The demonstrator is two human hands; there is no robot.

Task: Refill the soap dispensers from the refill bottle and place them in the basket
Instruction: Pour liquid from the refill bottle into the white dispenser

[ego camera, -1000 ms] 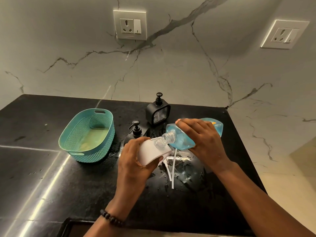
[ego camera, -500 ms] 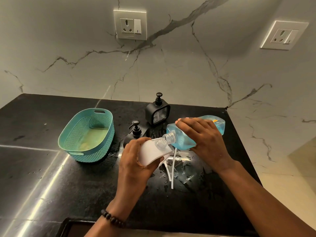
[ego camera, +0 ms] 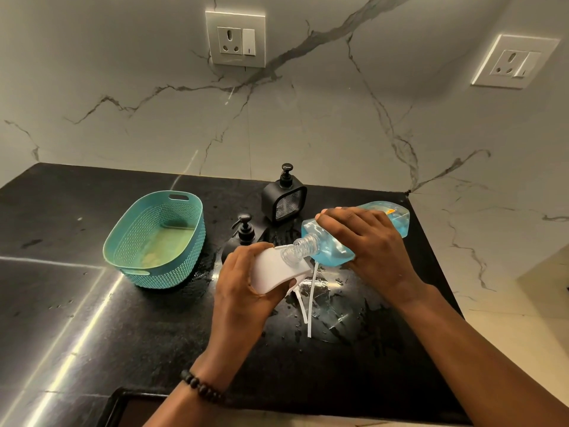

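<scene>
My right hand (ego camera: pixel 368 241) grips the clear refill bottle (ego camera: pixel 397 220) of blue liquid, tipped nearly flat with its open threaded neck (ego camera: pixel 300 246) pointing left. My left hand (ego camera: pixel 243 282) grips a white dispenser (ego camera: pixel 274 271), and the neck sits right at its top. A white pump tube (ego camera: pixel 311 298) lies on the wet counter below them. A black square dispenser (ego camera: pixel 284 197) stands upright behind. A second black pump dispenser (ego camera: pixel 244 231) stands behind my left hand, its body mostly hidden. The teal basket (ego camera: pixel 123 241) sits to the left and holds no dispenser.
The black counter (ego camera: pixel 77 318) is wet with spilled liquid under the hands. Marble walls with two socket plates (ego camera: pixel 235 38) rise behind and to the right. The counter's right edge runs close to my right forearm. A dark frame edge (ego camera: pixel 120 399) shows at the bottom.
The refill bottle's base has lifted slightly, and its neck stays at the white dispenser's top. Both hands keep their grips and have barely shifted.
</scene>
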